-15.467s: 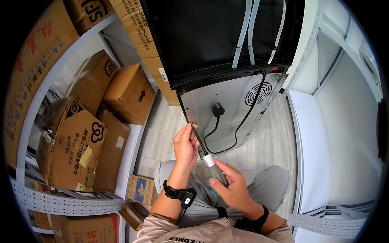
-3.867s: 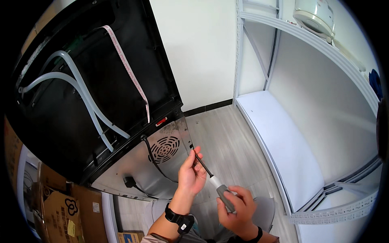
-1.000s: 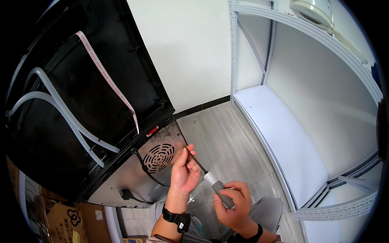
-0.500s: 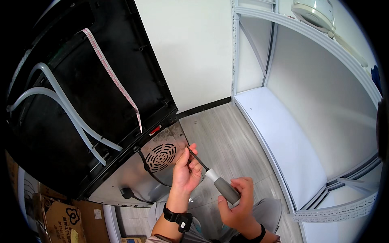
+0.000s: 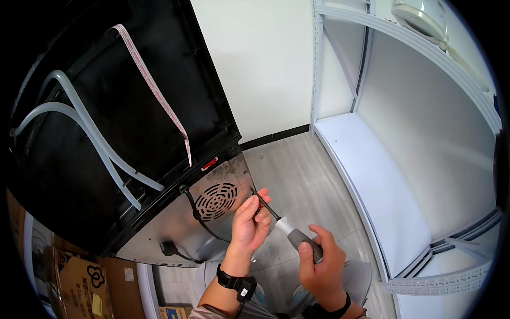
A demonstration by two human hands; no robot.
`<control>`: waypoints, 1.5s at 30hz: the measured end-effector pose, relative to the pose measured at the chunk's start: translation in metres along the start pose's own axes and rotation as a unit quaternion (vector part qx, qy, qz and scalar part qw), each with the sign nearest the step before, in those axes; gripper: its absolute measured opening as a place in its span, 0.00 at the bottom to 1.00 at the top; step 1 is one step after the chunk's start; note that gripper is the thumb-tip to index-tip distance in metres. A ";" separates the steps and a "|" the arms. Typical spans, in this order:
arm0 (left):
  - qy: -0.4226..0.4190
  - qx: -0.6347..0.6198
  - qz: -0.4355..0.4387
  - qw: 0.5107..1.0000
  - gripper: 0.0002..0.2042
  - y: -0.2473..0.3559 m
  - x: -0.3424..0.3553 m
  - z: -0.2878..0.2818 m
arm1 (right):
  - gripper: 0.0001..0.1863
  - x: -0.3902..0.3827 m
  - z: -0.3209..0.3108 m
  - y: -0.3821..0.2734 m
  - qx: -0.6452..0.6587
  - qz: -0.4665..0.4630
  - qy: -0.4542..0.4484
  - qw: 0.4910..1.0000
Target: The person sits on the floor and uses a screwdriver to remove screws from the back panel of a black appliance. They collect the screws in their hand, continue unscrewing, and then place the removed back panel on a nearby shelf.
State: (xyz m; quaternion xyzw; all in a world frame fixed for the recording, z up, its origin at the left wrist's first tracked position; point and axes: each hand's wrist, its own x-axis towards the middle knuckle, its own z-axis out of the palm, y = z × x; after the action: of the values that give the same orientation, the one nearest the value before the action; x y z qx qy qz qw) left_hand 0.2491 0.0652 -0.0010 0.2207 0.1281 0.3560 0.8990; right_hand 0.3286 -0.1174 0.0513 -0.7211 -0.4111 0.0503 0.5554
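A screwdriver [image 5: 297, 237] with a grey and white handle and a dark shaft slants up and left to the right edge of a metal panel [image 5: 159, 234]. My right hand [image 5: 324, 266] is closed round the handle's end, thumb lying along it. Near the tip, my left hand [image 5: 249, 223] pinches the shaft beside the panel edge. What the tip meets is too small to make out. The panel has a round pattern of vent slots [image 5: 216, 202] and a black power cord [image 5: 197, 215] with a plug [image 5: 169, 248]. It forms the lower part of a large black appliance housing [image 5: 159, 53].
Two pale hoses [image 5: 87, 125] and a flat red-and-white ribbon cable [image 5: 151, 80] hang across the black housing. A red switch [image 5: 210, 164] sits above the vent. Cardboard boxes [image 5: 79, 287] stand at lower left. White shelving [image 5: 372, 186] runs along the right.
My right hand has shifted its grip on the screwdriver handle, the thumb now lying on top. The left hand still pinches the shaft. The whole view has shifted slightly.
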 end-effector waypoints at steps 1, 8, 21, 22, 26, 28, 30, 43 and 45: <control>-0.001 0.003 0.010 1.000 0.12 -0.002 0.001 -0.002 | 0.22 0.000 0.000 0.002 0.011 -0.009 -0.006 1.000; 0.048 -0.012 0.054 0.997 0.08 -0.013 0.004 0.003 | 0.30 -0.004 0.001 0.027 0.030 -0.116 -0.003 0.993; 0.050 0.050 0.057 0.996 0.13 -0.019 -0.006 0.008 | 0.15 -0.004 -0.004 0.039 0.135 0.098 -0.059 0.984; 0.047 0.058 0.061 0.995 0.12 -0.019 -0.005 0.005 | 0.15 -0.003 -0.005 0.039 0.142 0.107 -0.069 0.982; 0.075 0.054 0.062 0.994 0.10 -0.023 -0.004 0.008 | 0.20 -0.001 -0.004 0.023 0.077 -0.034 -0.026 0.996; 0.087 0.039 0.056 0.994 0.10 -0.023 -0.004 0.012 | 0.23 0.001 -0.005 0.015 0.026 -0.090 0.007 0.996; 0.095 0.029 0.052 0.994 0.10 -0.023 -0.002 0.015 | 0.25 -0.006 -0.007 0.019 0.016 -0.089 0.000 0.996; 0.034 0.025 0.031 0.999 0.13 -0.014 -0.007 0.005 | 0.14 -0.007 -0.004 0.021 0.187 0.114 -0.061 0.974; 0.016 0.031 0.034 0.999 0.12 -0.013 -0.007 0.000 | 0.15 -0.009 -0.004 0.023 0.193 0.120 -0.081 0.971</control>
State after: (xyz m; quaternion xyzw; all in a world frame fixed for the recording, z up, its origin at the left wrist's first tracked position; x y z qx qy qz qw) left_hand 0.2514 0.0519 -0.0065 0.2473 0.1457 0.3853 0.8770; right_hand 0.3378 -0.1275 0.0299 -0.6383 -0.3475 0.2531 0.6385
